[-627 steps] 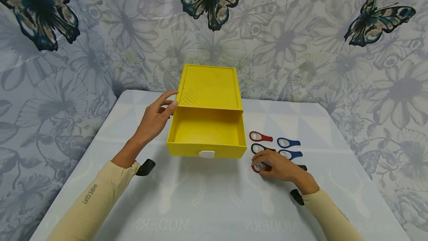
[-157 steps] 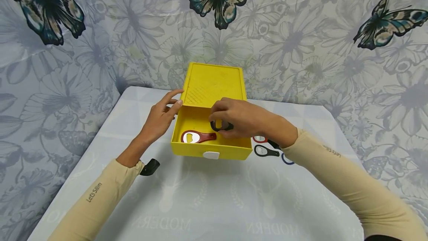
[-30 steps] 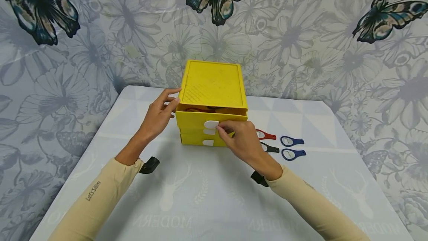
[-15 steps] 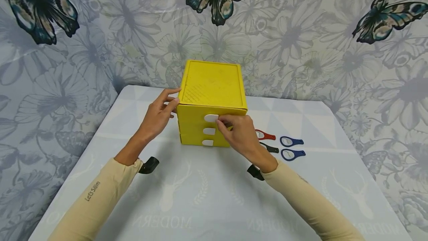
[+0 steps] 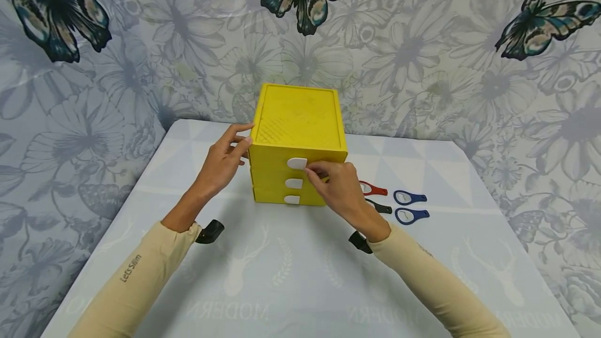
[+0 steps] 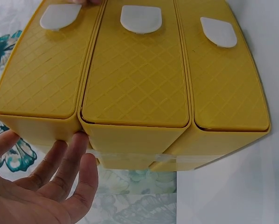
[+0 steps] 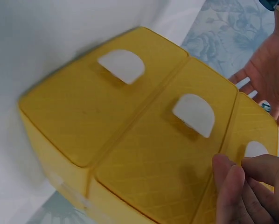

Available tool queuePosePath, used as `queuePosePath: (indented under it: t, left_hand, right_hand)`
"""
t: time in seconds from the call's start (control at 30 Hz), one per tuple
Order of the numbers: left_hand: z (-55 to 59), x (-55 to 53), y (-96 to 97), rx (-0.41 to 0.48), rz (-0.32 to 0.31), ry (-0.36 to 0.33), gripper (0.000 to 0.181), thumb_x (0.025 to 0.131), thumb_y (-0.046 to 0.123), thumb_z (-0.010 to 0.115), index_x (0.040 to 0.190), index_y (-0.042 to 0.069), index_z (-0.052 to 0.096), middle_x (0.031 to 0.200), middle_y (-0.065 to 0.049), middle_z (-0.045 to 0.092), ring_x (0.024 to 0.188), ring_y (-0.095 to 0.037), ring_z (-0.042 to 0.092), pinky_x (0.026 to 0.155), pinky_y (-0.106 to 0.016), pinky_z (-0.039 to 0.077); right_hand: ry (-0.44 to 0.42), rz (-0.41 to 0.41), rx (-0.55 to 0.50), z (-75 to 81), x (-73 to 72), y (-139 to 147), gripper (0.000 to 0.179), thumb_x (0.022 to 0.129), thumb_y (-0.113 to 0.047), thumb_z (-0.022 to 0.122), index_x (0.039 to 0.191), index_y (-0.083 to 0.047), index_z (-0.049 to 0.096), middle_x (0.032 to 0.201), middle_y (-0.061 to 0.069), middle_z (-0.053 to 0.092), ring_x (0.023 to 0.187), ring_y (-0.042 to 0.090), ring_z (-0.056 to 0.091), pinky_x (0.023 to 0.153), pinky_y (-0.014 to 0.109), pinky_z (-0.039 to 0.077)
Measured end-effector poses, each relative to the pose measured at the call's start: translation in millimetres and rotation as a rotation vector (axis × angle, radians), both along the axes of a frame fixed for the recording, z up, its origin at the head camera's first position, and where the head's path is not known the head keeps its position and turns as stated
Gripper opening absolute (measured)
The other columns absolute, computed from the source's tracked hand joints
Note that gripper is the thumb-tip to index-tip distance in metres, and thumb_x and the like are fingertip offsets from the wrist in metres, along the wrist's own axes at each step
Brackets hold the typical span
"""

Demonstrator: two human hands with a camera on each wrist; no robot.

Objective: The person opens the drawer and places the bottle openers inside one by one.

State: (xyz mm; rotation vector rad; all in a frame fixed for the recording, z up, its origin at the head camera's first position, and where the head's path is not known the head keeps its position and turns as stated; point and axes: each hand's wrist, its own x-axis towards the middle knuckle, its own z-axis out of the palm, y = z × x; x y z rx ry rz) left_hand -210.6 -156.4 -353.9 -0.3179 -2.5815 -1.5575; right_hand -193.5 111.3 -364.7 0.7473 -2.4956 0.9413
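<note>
A yellow three-drawer box (image 5: 300, 118) stands closed on the table (image 5: 291, 260). The left hand (image 5: 220, 163), fingers spread, touches its upper left edge; the right hand (image 5: 343, 189) pinches its top white handle (image 5: 296, 163). Four bottle openers (image 5: 419, 215) lie near its right side; table stretches before it.

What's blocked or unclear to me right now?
All views: inside the yellow plastic three-drawer box, behind closed fronts.
Head: ring ends of the flat red bottle opener and flat black bottle opener, partly behind the right hand.
Right wrist: part of the rounded white top handle, behind the right fingers.
Left wrist: part of the left hand, cut off by the frame edges.
</note>
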Motion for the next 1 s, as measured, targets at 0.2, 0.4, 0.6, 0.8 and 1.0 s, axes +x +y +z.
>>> queuePosePath:
  t: [0.2,0.4,0.6,0.8,1.0]
  left_hand:
    - [0.3,-0.4,-1.0,-0.005,0.007,0.003,0.047,0.107,0.043,0.041,0.152,0.031,0.04,0.13,-0.015,0.057,0.101,-0.032,0.063,0.089,-0.05,0.054]
    - [-0.2,-0.7,-0.3,-0.002,0.006,0.002,0.047,0.107,0.044,0.041,0.152,0.032,0.04,0.13,-0.015,0.058,0.101,-0.032,0.063,0.089,-0.051,0.053]
    - [-1.7,-1.0,1.0,-0.008,0.009,0.005,0.047,0.107,0.045,0.041,0.152,0.032,0.04,0.132,-0.015,0.058,0.102,-0.032,0.064,0.089,-0.052,0.054]
    - [-1.9,-1.3,0.7,-0.01,0.012,-0.003,0.047,0.107,0.044,0.041,0.153,0.032,0.039,0.131,-0.015,0.057,0.103,-0.035,0.063,0.09,-0.054,0.053]
    - [-1.3,-1.5,0.5,-0.018,0.016,-0.008,0.047,0.107,0.044,0.041,0.152,0.032,0.039,0.132,-0.014,0.057,0.103,-0.033,0.063,0.089,-0.05,0.054]
  right_hand:
    - [-0.063,-0.004,0.027,-13.6,2.9,4.1,0.013,0.092,-0.015,0.073,0.095,-0.005,0.079,0.085,0.004,0.077,0.076,0.013,0.073,0.068,0.028,0.06]
    - [-0.118,-0.005,0.038,-27.8,1.5,5.2,0.012,0.093,-0.014,0.072,0.096,-0.006,0.079,0.087,0.004,0.077,0.078,0.014,0.073,0.069,0.03,0.061]
    - [-0.114,0.006,0.023,-38.5,-1.2,5.1,0.008,0.092,-0.01,0.073,0.094,-0.006,0.079,0.087,0.004,0.077,0.076,0.014,0.073,0.067,0.027,0.06]
    - [-0.132,0.029,0.015,-42.8,-4.8,1.5,0.008,0.092,-0.011,0.073,0.093,-0.006,0.079,0.088,0.004,0.077,0.076,0.014,0.073,0.068,0.027,0.06]
    - [-0.157,0.022,0.014,-42.6,-5.8,-2.6,0.008,0.092,-0.012,0.073,0.092,-0.005,0.078,0.087,0.005,0.078,0.076,0.014,0.073,0.068,0.027,0.06]
